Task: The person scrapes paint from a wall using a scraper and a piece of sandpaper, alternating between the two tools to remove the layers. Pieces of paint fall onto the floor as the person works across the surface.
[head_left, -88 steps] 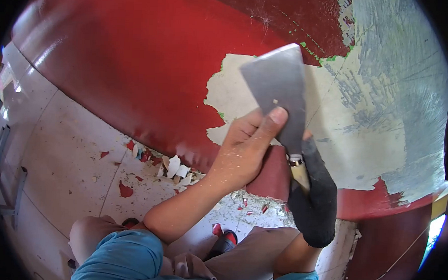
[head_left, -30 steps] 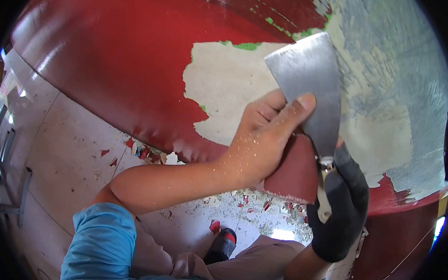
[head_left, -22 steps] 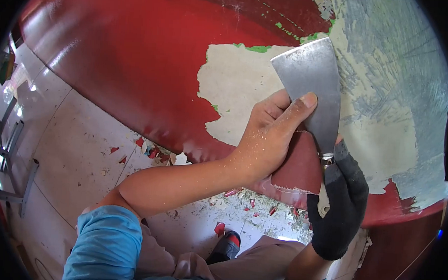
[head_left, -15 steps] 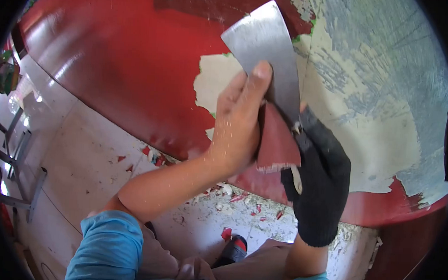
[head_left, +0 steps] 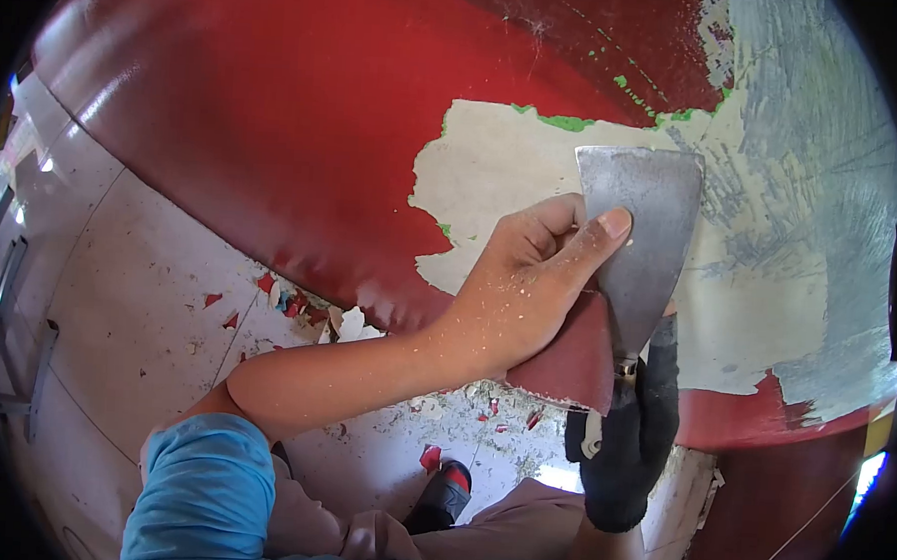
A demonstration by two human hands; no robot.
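Note:
A wide metal scraper (head_left: 655, 249) stands with its blade upward in front of the wall. My right hand (head_left: 634, 438), in a black glove, is wrapped round its handle, which is mostly hidden. My bare left hand (head_left: 528, 289) grips the blade from the left, thumb flat on its face and fingers behind it. Beneath the left palm is a dark red piece (head_left: 577, 361) with a frayed pale lower edge; I cannot tell whether it is sandpaper or peeled coating. Pale specks dot the left wrist. Behind the blade lies a bared cream patch (head_left: 494, 162) edged with green bits.
Glossy red coating (head_left: 255, 121) covers the curved-looking wall at left, and scratched grey surface (head_left: 832, 217) the right. Red and white flakes (head_left: 356, 324) litter the tiled floor (head_left: 138, 276). A metal frame (head_left: 39, 382) stands at far left. A shoe (head_left: 441, 495) shows below.
Both hands and the scraper have moved right and down in view. The blade has turned from leaning left to nearly upright, and more of the cream patch shows.

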